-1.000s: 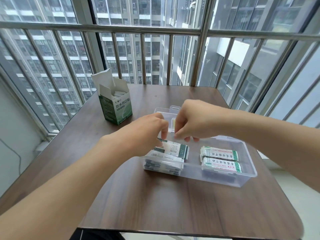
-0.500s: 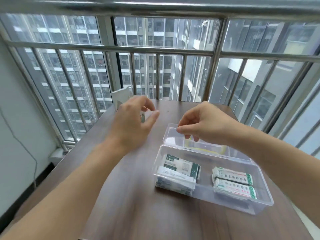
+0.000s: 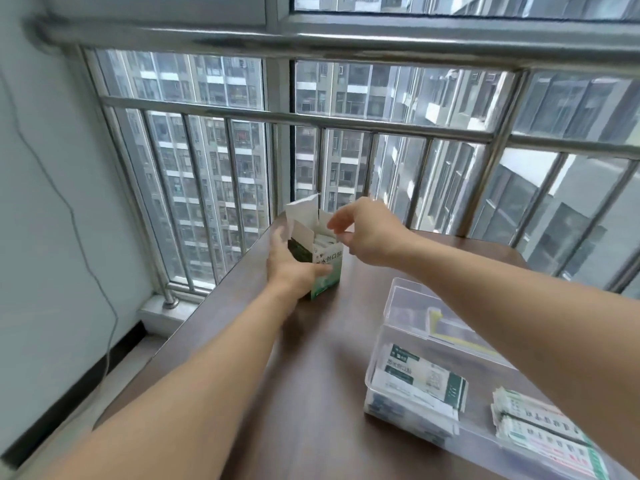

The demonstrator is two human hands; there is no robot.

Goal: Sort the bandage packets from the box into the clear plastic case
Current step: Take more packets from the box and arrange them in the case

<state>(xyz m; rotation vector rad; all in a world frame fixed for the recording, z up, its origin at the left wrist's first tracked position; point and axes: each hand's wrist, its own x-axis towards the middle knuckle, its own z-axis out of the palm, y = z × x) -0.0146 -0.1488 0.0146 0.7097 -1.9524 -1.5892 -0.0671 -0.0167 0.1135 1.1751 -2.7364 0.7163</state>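
A green and white bandage box (image 3: 325, 261) stands open at the far left of the brown table (image 3: 311, 393), its flaps up and white packets showing inside. My left hand (image 3: 291, 268) grips the box's near side. Over the box's open top hovers my right hand (image 3: 363, 230), fingers pinched together; whether it holds a packet is unclear. The clear plastic case (image 3: 398, 306) lies at the right, lid back. Inside it are a stack of green and white packets (image 3: 419, 379) and two bundles of striped packets (image 3: 540, 431).
A steel railing (image 3: 311, 119) with upright bars runs just behind the table, in front of the window. A white wall (image 3: 41, 237) with a hanging cable is at the left. My right forearm crosses above the case.
Both hands left the case and went to the box at the far left. The left hand took hold of the box, the right hand came over its opening. The view swung left.
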